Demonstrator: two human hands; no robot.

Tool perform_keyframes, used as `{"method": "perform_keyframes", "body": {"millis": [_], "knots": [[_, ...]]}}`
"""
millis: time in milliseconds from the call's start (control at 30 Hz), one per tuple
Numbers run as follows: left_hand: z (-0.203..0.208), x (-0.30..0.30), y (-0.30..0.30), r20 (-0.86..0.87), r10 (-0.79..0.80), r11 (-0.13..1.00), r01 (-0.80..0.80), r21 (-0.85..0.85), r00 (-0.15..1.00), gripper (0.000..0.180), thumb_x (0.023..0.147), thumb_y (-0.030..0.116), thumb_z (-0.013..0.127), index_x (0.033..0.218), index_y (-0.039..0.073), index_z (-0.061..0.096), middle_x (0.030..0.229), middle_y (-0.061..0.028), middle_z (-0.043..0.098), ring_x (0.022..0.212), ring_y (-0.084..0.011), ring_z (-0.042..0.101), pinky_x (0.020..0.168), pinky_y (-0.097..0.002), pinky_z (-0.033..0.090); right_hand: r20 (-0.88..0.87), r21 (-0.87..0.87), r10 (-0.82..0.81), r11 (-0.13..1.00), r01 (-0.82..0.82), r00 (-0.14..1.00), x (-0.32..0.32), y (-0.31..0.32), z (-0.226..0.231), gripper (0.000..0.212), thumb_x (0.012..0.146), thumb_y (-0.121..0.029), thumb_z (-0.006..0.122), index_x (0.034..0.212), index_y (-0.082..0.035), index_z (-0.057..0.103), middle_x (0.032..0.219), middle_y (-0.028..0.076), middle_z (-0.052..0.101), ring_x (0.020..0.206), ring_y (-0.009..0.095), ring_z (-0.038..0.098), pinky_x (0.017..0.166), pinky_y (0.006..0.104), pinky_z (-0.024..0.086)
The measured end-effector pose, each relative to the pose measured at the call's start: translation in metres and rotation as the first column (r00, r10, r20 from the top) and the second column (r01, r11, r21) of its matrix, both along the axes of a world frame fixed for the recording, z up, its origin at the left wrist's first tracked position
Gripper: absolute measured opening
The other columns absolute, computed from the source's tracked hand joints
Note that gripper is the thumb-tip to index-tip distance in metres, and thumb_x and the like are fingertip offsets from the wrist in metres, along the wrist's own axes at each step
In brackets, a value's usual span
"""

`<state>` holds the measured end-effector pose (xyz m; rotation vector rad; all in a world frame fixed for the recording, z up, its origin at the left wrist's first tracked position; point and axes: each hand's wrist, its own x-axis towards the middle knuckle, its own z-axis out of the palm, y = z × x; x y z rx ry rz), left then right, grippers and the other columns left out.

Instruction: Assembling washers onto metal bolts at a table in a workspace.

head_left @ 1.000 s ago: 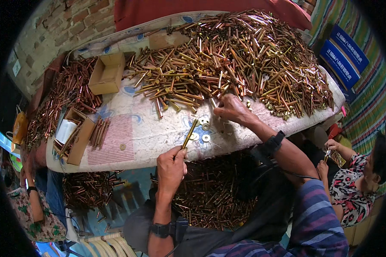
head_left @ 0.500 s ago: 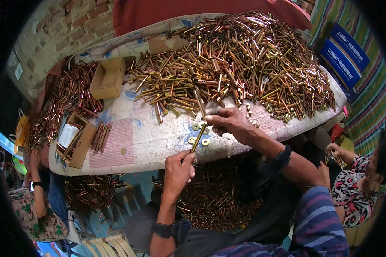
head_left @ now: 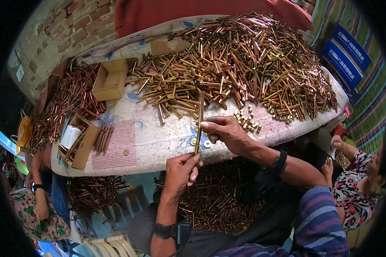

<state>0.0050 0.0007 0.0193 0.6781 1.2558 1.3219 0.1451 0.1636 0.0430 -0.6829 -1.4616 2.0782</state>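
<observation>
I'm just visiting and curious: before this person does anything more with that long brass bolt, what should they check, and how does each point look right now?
1. Long bolt held at both ends: ok. The left hand pinches its lower end and the right hand grips its middle.
2. Bolt upright over the padded table: ok, only slightly tilted.
3. Washers within reach: ok, a few lie on the table right by the bolt.
4. Small nuts within reach: ok, a cluster sits just beyond the right hand.
5. Washer or nut already threaded on the bolt: cannot tell, the fingers cover that part.
</observation>
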Motion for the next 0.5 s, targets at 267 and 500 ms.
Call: {"method": "perform_keyframes", "body": {"millis": [267, 500], "knots": [[0.002, -0.002, -0.001, -0.172, 0.097, 0.995, -0.093, 0.029, 0.980, 0.027, 0.101, 0.022, 0.065, 0.089, -0.001, 0.070, 0.051, 0.0003, 0.052, 0.038, -0.0045, 0.040, 0.036, -0.0225, 0.028, 0.133, 0.200, 0.111, 0.970, -0.137, 0.985, 0.004, -0.005, 0.009, 0.037, 0.092, -0.026, 0.077, 0.114, 0.003, 0.071, 0.079, 0.000, 0.065, 0.065, 0.005, 0.053, 0.056, 0.0233, 0.042], [0.004, -0.005, -0.003, -0.271, -0.005, 0.996, -0.018, -0.082, 0.963, 0.019, 0.100, 0.013, 0.059, 0.098, -0.003, 0.070, 0.056, -0.0007, 0.055, 0.043, -0.0060, 0.049, 0.038, -0.0233, 0.037, 0.171, 0.257, 0.082, 0.958, -0.124, 0.982, 0.008, -0.001, 0.002, 0.025, 0.097, -0.024, 0.070, 0.102, 0.001, 0.066, 0.072, 0.000, 0.060, 0.060, 0.007, 0.052, 0.053, 0.0249, 0.043]]}}
